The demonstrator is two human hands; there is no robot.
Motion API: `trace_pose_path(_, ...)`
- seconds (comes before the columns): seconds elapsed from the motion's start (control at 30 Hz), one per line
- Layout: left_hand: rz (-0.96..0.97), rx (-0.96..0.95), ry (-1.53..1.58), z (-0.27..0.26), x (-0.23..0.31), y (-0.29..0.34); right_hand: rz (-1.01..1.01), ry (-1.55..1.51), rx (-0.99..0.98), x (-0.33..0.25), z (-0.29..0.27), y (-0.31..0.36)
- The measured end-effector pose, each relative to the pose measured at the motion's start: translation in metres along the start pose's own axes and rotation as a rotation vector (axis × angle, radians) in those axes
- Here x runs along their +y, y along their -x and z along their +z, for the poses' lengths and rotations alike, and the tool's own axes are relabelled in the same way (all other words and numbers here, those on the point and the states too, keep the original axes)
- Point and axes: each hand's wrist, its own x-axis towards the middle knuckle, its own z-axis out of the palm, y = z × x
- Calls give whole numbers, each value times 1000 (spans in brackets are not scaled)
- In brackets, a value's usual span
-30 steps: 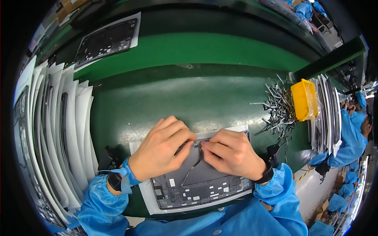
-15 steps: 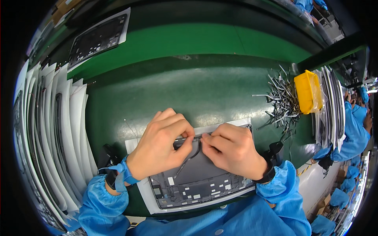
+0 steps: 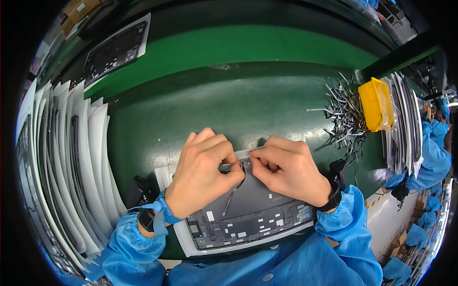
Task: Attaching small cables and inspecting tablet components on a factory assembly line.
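Note:
A dark grey laptop cover (image 3: 257,202), dotted with small white labels, lies on a white sheet (image 3: 182,240) in front of me. My left hand (image 3: 205,164) is at its far edge, thumb and forefinger pinched on a thin black strip (image 3: 232,198). The strip's free end hangs down over the cover. Just to the right, my right hand (image 3: 293,169) is closed in a pinch at the same far edge; whatever its fingertips hold is too small to make out. A blue wrist strap (image 3: 164,209) circles my left wrist.
On the left stands a row of covers between white sheets (image 3: 90,176). To the right are a heap of black and silver strips (image 3: 344,117), a yellow bin (image 3: 375,105) and another stack of sheets (image 3: 405,124). Another cover (image 3: 117,47) lies at the far left. People in blue work beyond the right side.
My right hand has shifted slightly right and away from the left hand, its fingers lifting to the cover's far edge. My left hand keeps its pinch on the strip. The view has shifted slightly.

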Motion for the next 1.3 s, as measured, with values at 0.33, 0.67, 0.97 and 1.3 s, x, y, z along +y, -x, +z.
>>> trace_pose_path(0.33, 131, 77, -22, 5, -4, 3, -159, 139, 0, 2, 2, -1)
trace_pose_path(0.67, 218, 75, -35, 8, -6, 3, -208, 209, 3, 5, 7, -3)
trace_pose_path(0.97, 266, 58, -125, 4, -4, 2, -225, 213, 4, 3, 8, -4)
trace_pose_path(1.3, 258, 49, -50, 2, -6, 2, -219, 205, 9, 4, 9, -4)
